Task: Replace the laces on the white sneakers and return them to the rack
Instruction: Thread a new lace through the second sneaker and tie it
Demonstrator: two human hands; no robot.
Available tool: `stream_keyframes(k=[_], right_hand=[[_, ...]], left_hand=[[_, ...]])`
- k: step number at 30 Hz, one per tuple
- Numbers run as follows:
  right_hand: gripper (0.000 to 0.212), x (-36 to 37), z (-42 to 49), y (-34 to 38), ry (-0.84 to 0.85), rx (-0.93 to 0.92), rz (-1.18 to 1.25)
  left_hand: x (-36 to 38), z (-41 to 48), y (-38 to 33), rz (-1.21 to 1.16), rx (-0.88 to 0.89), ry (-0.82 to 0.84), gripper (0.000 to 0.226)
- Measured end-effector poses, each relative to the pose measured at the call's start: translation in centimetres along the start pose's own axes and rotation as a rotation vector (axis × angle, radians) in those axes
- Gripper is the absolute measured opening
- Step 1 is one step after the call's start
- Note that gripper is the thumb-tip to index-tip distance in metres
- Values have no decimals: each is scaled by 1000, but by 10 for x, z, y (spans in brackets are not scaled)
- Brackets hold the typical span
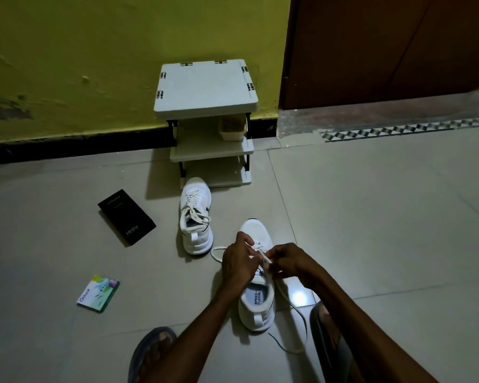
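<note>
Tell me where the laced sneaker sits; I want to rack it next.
Head view, left of centre: the laced sneaker stands on the floor just before the rack, between the black box and the other sneaker.

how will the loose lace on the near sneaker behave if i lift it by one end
Probably floppy: the lace lies in loose curves on the floor. Likely very light, being thin and flat. It may tug the near sneaker, being threaded through it.
</note>
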State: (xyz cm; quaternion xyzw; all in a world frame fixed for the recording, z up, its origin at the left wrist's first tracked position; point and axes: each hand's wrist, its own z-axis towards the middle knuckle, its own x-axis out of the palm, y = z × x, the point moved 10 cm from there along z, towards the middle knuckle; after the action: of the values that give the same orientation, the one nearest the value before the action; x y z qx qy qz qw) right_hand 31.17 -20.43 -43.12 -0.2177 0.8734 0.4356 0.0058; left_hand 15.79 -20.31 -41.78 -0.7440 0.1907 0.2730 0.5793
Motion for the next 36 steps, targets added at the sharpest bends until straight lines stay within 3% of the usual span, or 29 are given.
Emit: stream_keyframes(k=[4, 9, 13, 15, 19, 23, 24, 25, 28, 29, 32, 34, 36], right_hand=[[11, -4, 1, -2, -15, -19, 88], [4, -11, 0, -6, -273, -93, 76], [15, -19, 0, 6, -345, -129, -50], [20, -31, -8, 27, -365, -172, 20], [26, -62, -30, 97, -290, -282, 524], [24, -85, -57, 149, 36, -301, 1331], [23, -87, -62, 153, 70, -280, 1310], [22, -88, -64, 152, 51, -263, 1129], [14, -84, -44, 132, -202, -240, 17], [13, -72, -34, 119, -211, -206, -330], [22, -22, -19, 44, 141, 74, -994], [23, 1, -34, 17, 348, 164, -974], [21, 11, -43, 37, 340, 46, -569]], left_hand=[[3, 0, 6, -42, -19, -13, 32], [11, 5, 14, -103, -53, 54, 32], [23, 13, 24, -61, -100, 217, 65], [25, 14, 25, -15, -100, 230, 69], [27, 13, 25, 108, -100, 226, 62], [28, 11, 27, 104, -116, 198, 52], [25, 11, 23, 108, -83, 168, 50], [21, 9, 17, 132, -33, 130, 48], [10, 2, -4, 300, 114, 6, 46], [9, 1, -7, 338, 127, -15, 47], [10, 2, 2, 330, 77, 14, 49], [13, 4, 9, 307, 42, 51, 50], [14, 5, 12, 271, 13, 63, 51]])
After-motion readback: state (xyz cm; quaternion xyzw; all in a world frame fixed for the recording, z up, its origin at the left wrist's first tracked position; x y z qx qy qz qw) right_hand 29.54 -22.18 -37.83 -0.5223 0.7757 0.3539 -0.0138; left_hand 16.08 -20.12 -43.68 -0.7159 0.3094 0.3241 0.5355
